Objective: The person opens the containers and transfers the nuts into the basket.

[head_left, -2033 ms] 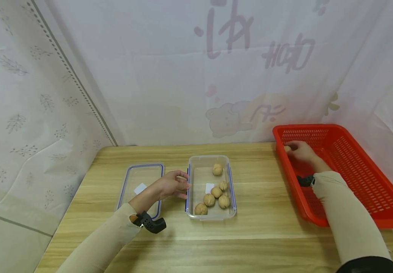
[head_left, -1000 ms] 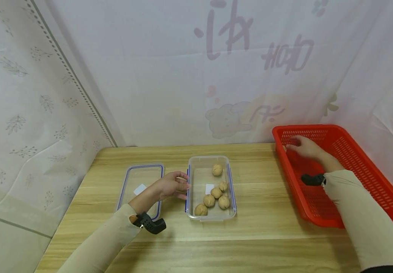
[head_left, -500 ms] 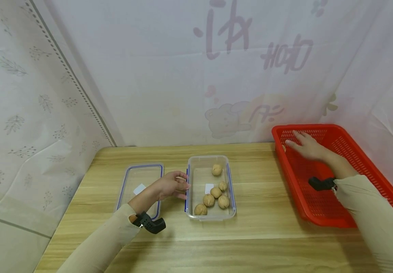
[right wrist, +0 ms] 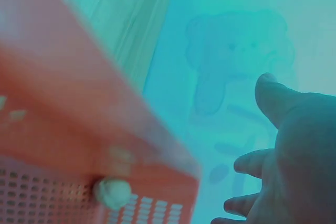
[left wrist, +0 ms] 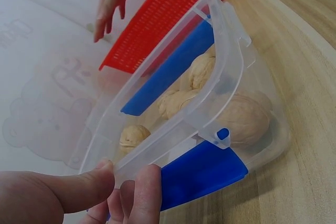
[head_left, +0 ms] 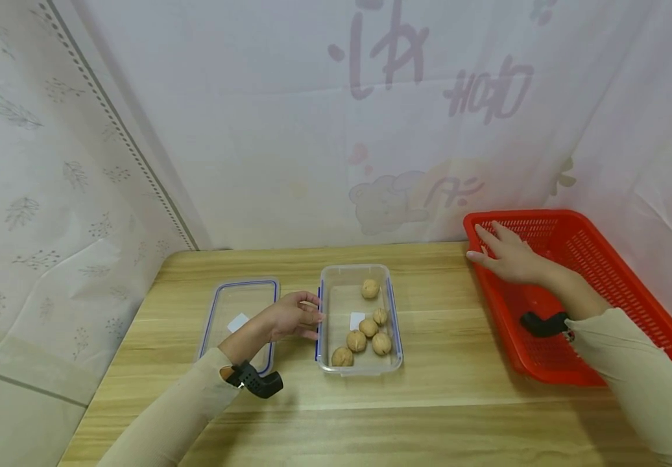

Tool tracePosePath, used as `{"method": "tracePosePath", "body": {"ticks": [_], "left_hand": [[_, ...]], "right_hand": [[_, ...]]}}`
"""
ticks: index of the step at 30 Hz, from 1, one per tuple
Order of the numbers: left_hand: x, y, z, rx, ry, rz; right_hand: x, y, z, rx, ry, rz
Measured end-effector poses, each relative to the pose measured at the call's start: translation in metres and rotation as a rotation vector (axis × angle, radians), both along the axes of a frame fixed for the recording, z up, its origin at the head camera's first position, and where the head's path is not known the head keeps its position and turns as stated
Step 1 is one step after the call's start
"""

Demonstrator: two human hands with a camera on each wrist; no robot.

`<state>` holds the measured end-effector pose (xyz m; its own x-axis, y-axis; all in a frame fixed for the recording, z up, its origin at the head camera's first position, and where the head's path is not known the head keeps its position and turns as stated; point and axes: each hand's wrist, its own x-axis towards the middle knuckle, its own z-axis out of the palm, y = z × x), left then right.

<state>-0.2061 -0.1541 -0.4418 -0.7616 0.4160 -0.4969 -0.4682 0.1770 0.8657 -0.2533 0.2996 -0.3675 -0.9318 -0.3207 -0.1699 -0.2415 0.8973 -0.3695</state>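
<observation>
My left hand (head_left: 296,316) pinches the left rim of a clear plastic food container (head_left: 336,275), thumb and fingers at its blue side clip (left wrist: 202,174). Several walnuts (head_left: 381,344) lie in the container, most of them toward its near end. Over the far left corner of a red plastic basket (head_left: 634,279), my right hand (head_left: 511,256) hovers with fingers spread and nothing in them. One walnut (right wrist: 113,192) sits in that corner of the basket; in the head view the hand hides most of it.
A clear lid (head_left: 246,292) with a blue seal lies on the wooden table (head_left: 441,389), left of the container and partly under my left forearm. A printed cloth (head_left: 289,130) hangs behind the table's back edge. The basket's raised walls stand at the right.
My right hand has let go of a walnut in the basket's corner. It drew back to the right and rose, then moved left with fingers spread. The left hand stays in place.
</observation>
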Motion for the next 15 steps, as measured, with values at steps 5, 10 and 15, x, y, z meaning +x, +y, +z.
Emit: {"method": "tracePosePath", "body": {"ticks": [5,10,15], "left_hand": [[-0.001,0.001,0.003,-0.006,0.002,0.002],[0.000,0.001,0.005,-0.008,-0.009,0.002],[0.001,0.001,0.004,-0.011,-0.015,0.003]], "right_hand": [[0.007,-0.016,0.010,-0.026,0.015,0.062],[0.014,-0.035,0.017,-0.045,0.005,0.112],[0.019,-0.051,0.019,-0.074,-0.019,0.140]]}}
